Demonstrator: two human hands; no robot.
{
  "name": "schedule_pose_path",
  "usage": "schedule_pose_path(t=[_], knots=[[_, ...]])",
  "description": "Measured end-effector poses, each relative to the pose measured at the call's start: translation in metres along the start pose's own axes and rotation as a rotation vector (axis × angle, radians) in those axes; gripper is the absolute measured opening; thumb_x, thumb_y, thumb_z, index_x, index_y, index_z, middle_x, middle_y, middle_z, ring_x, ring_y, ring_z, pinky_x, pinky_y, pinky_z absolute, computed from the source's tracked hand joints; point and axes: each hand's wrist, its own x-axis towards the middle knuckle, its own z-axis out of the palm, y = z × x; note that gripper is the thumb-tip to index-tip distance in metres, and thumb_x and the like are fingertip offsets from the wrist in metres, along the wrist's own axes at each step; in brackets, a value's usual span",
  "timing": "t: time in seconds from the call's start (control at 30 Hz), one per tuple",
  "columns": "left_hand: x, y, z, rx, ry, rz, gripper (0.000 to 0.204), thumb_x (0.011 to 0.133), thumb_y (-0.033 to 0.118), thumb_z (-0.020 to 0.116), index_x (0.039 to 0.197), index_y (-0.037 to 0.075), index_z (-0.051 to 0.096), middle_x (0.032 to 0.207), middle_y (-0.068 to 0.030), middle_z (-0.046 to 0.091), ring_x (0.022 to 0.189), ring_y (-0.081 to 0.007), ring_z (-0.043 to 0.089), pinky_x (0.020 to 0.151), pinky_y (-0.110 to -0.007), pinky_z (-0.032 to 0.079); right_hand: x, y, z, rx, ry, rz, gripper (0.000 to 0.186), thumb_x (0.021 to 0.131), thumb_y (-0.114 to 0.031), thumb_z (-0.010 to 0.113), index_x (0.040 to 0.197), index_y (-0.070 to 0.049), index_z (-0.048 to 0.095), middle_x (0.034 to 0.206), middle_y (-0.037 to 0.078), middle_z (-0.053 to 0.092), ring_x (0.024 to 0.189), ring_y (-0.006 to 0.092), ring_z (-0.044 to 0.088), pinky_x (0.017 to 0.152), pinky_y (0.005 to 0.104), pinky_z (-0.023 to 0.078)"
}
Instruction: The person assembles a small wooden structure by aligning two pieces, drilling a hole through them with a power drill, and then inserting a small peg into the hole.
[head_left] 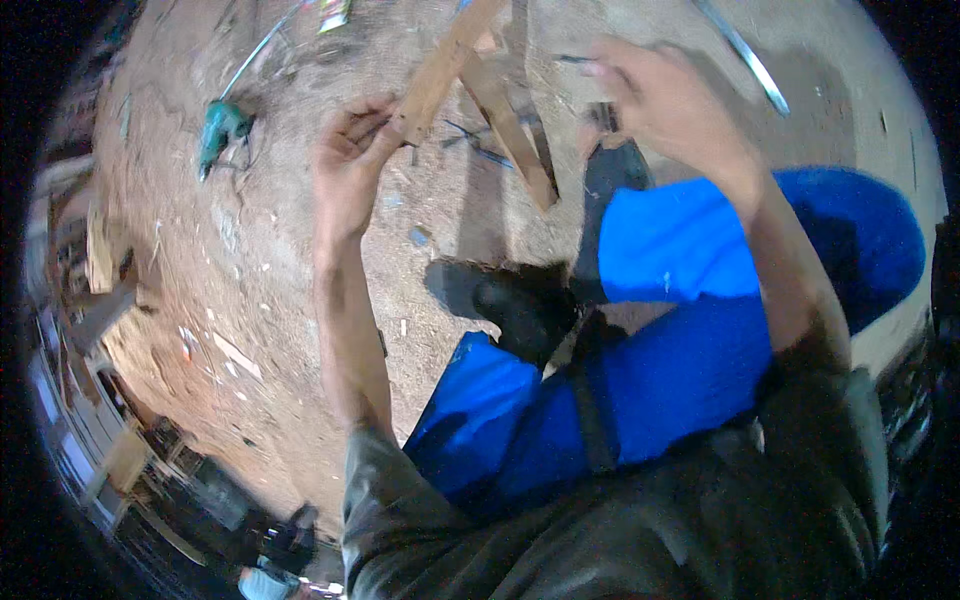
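In the head view, I have my left hand [350,165] left of the upper middle of the frame, and its thumb and fingers are pinching the lower end of a brown wooden strip [440,85]. This strip runs slantwise up to the top edge of the frame. A second wooden strip [508,135] goes down from near it toward the centre; the two appear to meet at an angle, but whether they are joined I cannot tell. My right hand [665,110] is at the upper right, with its fingers bent together; at their tips a thin dark piece [573,59] sticks out to the left, and because of the blur I cannot tell what it is. On the brown floor [290,330], a green power tool [225,130] lies in the upper left, and a shiny long strip [745,60] lies in the upper right. Below my hands are my blue trousers [680,385] and a black shoe [525,310], near the middle of the frame.
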Motion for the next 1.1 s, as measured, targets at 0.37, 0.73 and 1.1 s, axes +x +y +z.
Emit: schedule_pose_path(t=[0.37, 0.73, 1.1], knots=[[-0.007, -0.065, -0.069, 0.01, 0.109, -0.214, 0.033, 0.088, 0.004, 0.07, 0.119, -0.003, 0.061, 0.108, -0.0154, 0.07, 0.098, -0.0198, 0.067, 0.089, -0.035, 0.055, 0.028, 0.038, -0.024, -0.631, -0.213, 0.131, 0.038, 0.094, -0.027, 0.057, 0.124, -0.004, 0.056, 0.111, 0.022, 0.067, 0.108, 0.04, 0.063, 0.09, 0.0479, 0.049], [-0.033, -0.124, -0.08, 0.596, 0.294, 0.276, 0.029, 0.085, 0.013, 0.071, 0.111, 0.003, 0.063, 0.106, -0.0147, 0.069, 0.099, -0.0328, 0.066, 0.087, -0.042, 0.053, 0.273, -0.229, 0.236, -0.292, -0.618, -0.459, 0.056, 0.089, -0.053, 0.06, 0.096, 0.001, 0.071, 0.101, 0.024, 0.069, 0.097, 0.0391, 0.067, 0.087, 0.046, 0.052], [-0.031, -0.14, -0.066, 0.551, 0.399, 0.223, 0.06, 0.076, 0.032, 0.082, 0.127, 0.007, 0.06, 0.127, -0.0134, 0.059, 0.115, -0.0292, 0.056, 0.099, -0.044, 0.045, 0.444, -0.265, 0.439, -0.005, -0.245, -0.363, 0.068, 0.069, -0.064, 0.074, 0.096, -0.002, 0.076, 0.096, 0.021, 0.071, 0.081, 0.0297, 0.071, 0.078, 0.0373, 0.056]])
